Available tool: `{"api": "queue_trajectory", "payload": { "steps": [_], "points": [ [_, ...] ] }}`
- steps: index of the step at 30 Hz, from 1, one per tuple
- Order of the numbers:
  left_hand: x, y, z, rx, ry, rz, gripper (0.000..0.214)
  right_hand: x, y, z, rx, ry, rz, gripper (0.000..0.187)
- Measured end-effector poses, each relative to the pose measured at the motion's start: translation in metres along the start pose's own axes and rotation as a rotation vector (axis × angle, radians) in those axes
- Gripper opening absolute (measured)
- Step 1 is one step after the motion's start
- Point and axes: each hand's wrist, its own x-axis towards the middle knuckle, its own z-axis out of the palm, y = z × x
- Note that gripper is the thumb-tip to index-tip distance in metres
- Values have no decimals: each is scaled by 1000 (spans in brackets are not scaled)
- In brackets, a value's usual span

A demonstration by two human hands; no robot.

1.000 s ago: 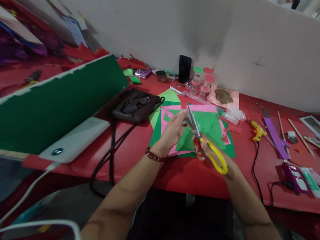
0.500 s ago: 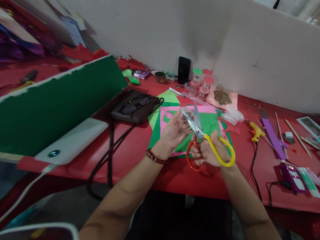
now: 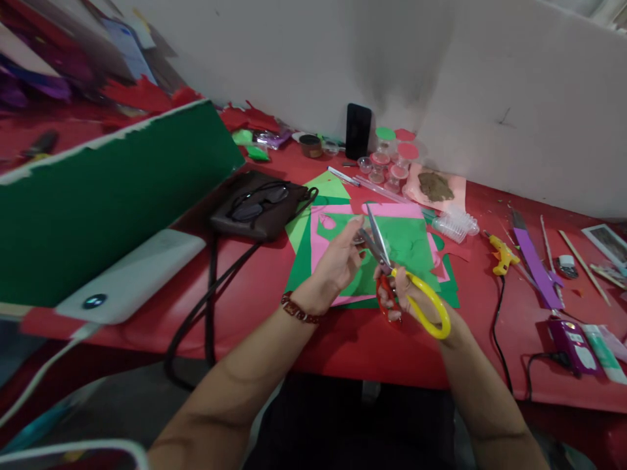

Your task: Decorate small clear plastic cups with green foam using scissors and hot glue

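My right hand (image 3: pixel 396 294) grips a pair of scissors (image 3: pixel 378 247) by its loops, one yellow and one red. The blades are slightly parted and point up and away from me. A small clear plastic piece (image 3: pixel 359 237) is pinched in my left hand (image 3: pixel 337 264), right beside the blades; its exact shape is hard to see. Below both hands lie stacked sheets: green paper (image 3: pixel 353 281) and pink paper (image 3: pixel 321 247) with cut-out edges.
To the left are a brown bag (image 3: pixel 245 225) with glasses on it, a white power bank (image 3: pixel 132 274) and a green board (image 3: pixel 117 196). A phone (image 3: pixel 358 130) and lidded cups (image 3: pixel 385 153) stand behind. At right lie a yellow glue gun (image 3: pixel 502 256) and a purple-handled saw (image 3: pixel 536 267).
The scissors have turned in my right hand, so the red loop sits closer in under the fingers. My left hand has rotated, its back now more toward me. The blades are less parted.
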Motion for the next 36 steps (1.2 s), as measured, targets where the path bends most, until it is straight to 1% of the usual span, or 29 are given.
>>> {"api": "queue_trajectory", "payload": {
  "steps": [2, 3, 5, 7, 10, 12, 17, 19, 21, 24, 27, 29, 32, 36],
  "points": [
    [-2, 0, 5, -2, 50, 42, 25, 0, 1, -1, -51, 21, -21, 67],
    [-4, 0, 8, -12, 56, 64, 24, 0, 1, -2, -66, 17, -39, 66],
    [-9, 3, 13, -52, 11, 62, 21, 1, 0, -3, -67, -6, -67, 66],
    [-13, 9, 15, -96, -55, 10, 21, 2, -3, -3, -34, -31, -55, 70],
    [-15, 18, 13, -140, -127, -86, 33, 4, -8, -2, 27, -76, 0, 79],
    [-14, 20, 13, -155, -143, -112, 38, 5, -11, -3, 62, -112, 26, 81],
    [-13, 18, 16, -161, -131, -73, 36, 3, -14, -2, 108, -179, 39, 81],
    [-12, 16, 16, -132, -125, -57, 35, 2, -12, 0, 106, -158, 26, 80],
    [-10, 15, 14, -85, -108, -36, 33, 0, -9, 2, 89, -98, -2, 77],
    [-6, 11, 8, 14, -58, 30, 28, -1, -2, 3, 46, -29, -37, 69],
    [-3, 4, 2, 163, 14, 175, 25, -3, 1, 2, -16, -10, -66, 63],
    [-2, 1, 0, 256, 45, 278, 23, -4, 1, 2, -73, 0, -96, 63],
    [-2, 0, 1, 291, 25, 377, 25, -4, -1, 2, -121, -35, -132, 64],
    [-3, 2, 3, 260, -50, 425, 27, -3, -2, -3, -79, -125, -132, 64]
  ]
}}
